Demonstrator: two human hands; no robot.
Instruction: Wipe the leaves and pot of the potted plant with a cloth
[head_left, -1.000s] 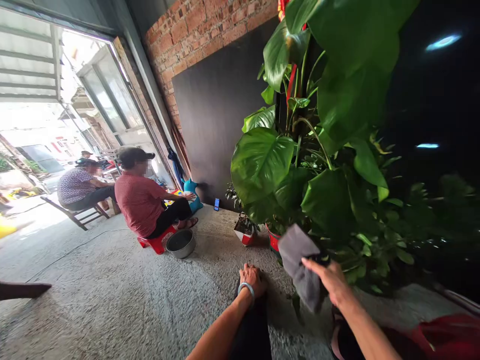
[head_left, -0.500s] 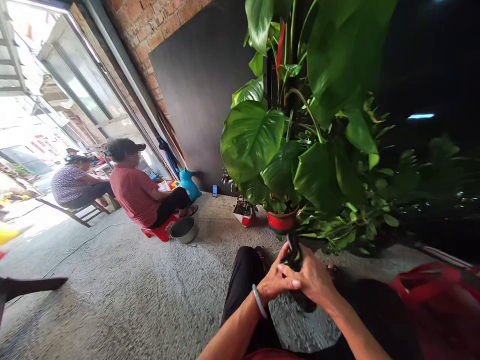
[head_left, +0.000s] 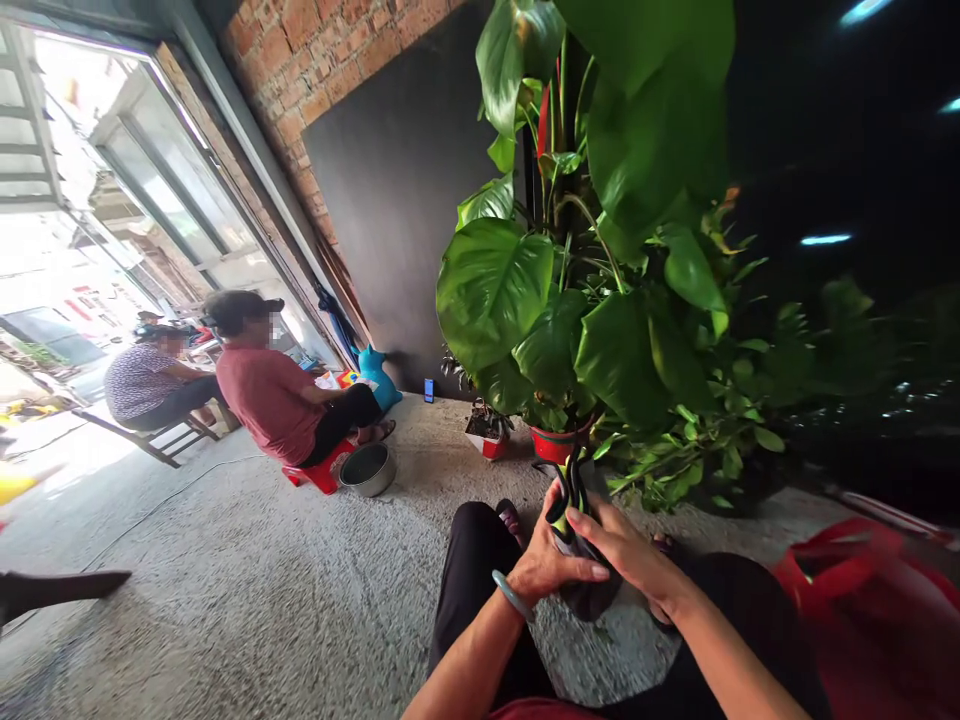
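Between my knees, both hands are closed around a bundle of curled black strips with pale yellow-green parts; its exact kind I cannot make out. My left hand, with a pale bangle on the wrist, grips the bundle from the left, thumb stretched toward the right. From the other side my right hand holds it, fingers lying across its front. Loops of the strips stick up above the fingers. A dark piece shows below my hands; whether it belongs to the bundle I cannot tell.
Ahead stand a red pot with a large leafy plant and a small planter. A metal basin lies beside a seated person on a red stool. A red bag is at my right.
My fingers have shifted on the bundle, and its black strips now fan out higher, with more yellow-green showing. My right hand has opened up slightly across its front. The view has turned slightly.
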